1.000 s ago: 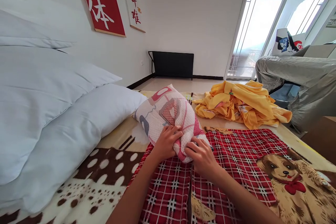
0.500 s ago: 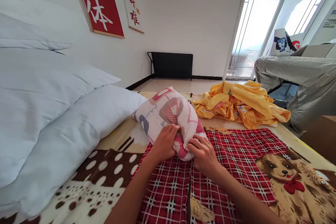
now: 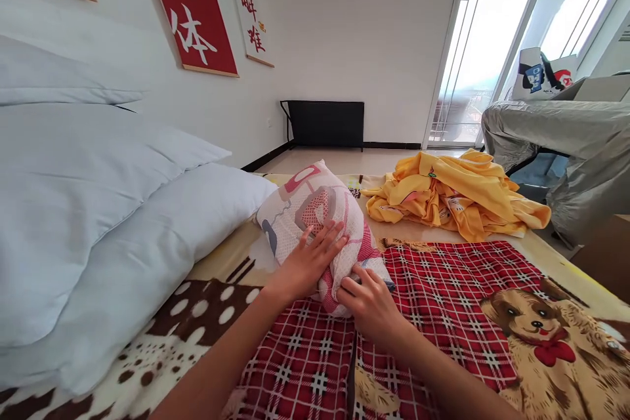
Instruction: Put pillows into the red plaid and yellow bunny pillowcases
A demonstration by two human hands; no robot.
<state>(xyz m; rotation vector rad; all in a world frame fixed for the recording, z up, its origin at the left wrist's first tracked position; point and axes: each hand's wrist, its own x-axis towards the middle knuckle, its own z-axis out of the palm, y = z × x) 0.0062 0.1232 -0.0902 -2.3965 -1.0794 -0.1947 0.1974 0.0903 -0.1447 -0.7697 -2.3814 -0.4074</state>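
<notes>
A plump pillow [image 3: 339,207] in a white, pink and grey patterned cover lies on the bed in front of me. My left hand [image 3: 312,259] rests on its top with the fingers stretched out and apart. On the near right side, my right hand [image 3: 369,298] has its fingers curled into the pillow's gathered fabric. That end looks bunched and folded inward. Below the pillow spreads a patterned blanket [image 3: 443,302] with red plaid, brown spots and a printed puppy.
White pillows [image 3: 147,236] are stacked at the left. A crumpled yellow cloth [image 3: 453,193] lies on the bed's far right. Beyond it stand silver-covered furniture [image 3: 566,125] and a cardboard box [image 3: 608,256]. A folded black frame [image 3: 325,123] leans against the far wall.
My left hand has let go of the gathered fabric and moved up onto the pillow, its fingers spreading. My right hand has shifted slightly left and nearer, still gripping the fabric.
</notes>
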